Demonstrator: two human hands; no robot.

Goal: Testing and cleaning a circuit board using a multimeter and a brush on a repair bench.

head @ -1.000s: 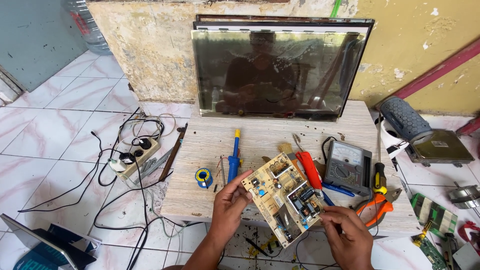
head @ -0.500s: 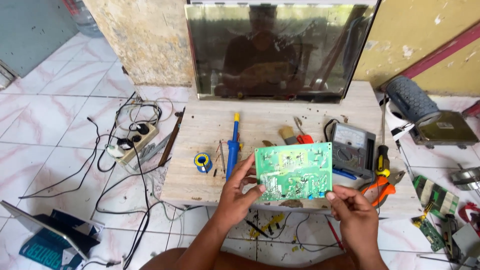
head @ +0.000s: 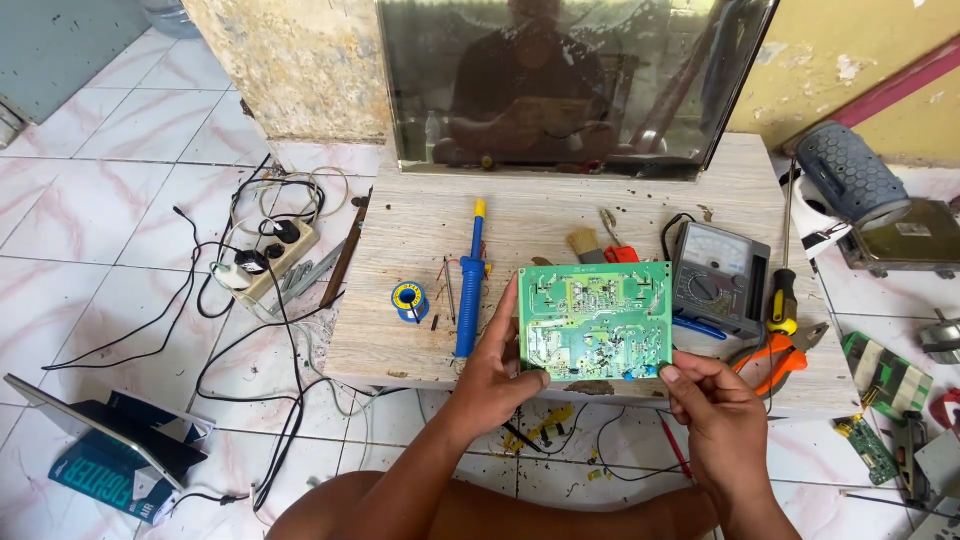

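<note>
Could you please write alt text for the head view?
Two bare hands, left hand and right hand, hold a green circuit board solder side up over a low wooden table carrying a blue soldering iron and a multimeter.

A low wooden counter (head: 420, 215) carries the clutter. Leaning at its back edge stands a dark flat screen (head: 560, 80). On the counter's middle lies a blue soldering iron (head: 468, 290), with a small solder spool (head: 410, 300) just left of it. Toward the counter's right end sits a grey analog meter (head: 720, 278), and orange pliers (head: 775, 360) lie near its right front corner. Off the counter's left side, a power strip (head: 270, 262) rests on the tiled floor among black cables.
</note>
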